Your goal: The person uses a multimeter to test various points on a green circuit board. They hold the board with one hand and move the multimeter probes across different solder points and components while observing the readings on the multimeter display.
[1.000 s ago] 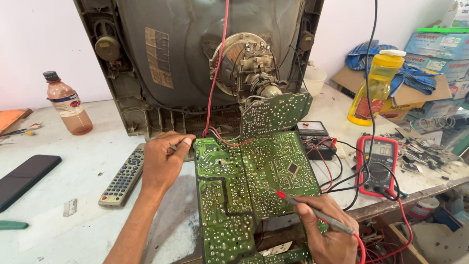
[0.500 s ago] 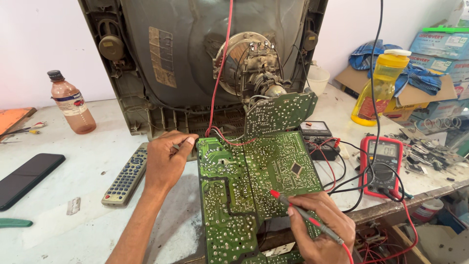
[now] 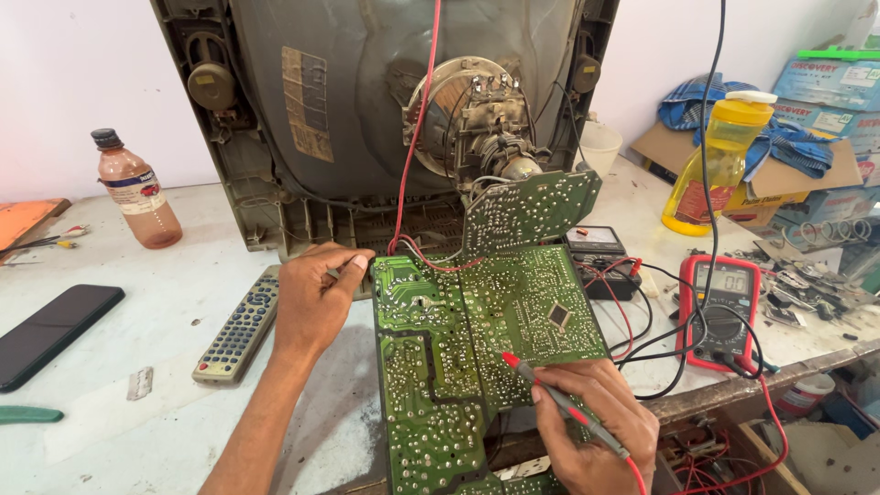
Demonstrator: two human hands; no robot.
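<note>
A large green circuit board (image 3: 458,367) lies solder side up in front of an opened tube television (image 3: 367,110). My left hand (image 3: 316,298) rests at the board's top left corner with a thin probe between its fingers. My right hand (image 3: 596,426) grips a red test probe (image 3: 559,403) whose tip touches the board near its lower middle. A red lead runs from the probe toward the red multimeter (image 3: 724,307) on the right. A smaller green board (image 3: 527,209) stands tilted behind the tube's neck.
A grey remote control (image 3: 238,330) lies left of my left hand. A dark phone (image 3: 50,330) and a brown bottle (image 3: 137,188) are further left. A yellow bottle (image 3: 720,165), boxes and cloth crowd the right. A small black meter (image 3: 600,252) sits behind the board.
My right hand has slid the red probe's tip slightly left and down along the board. My left hand has stayed at the board's corner.
</note>
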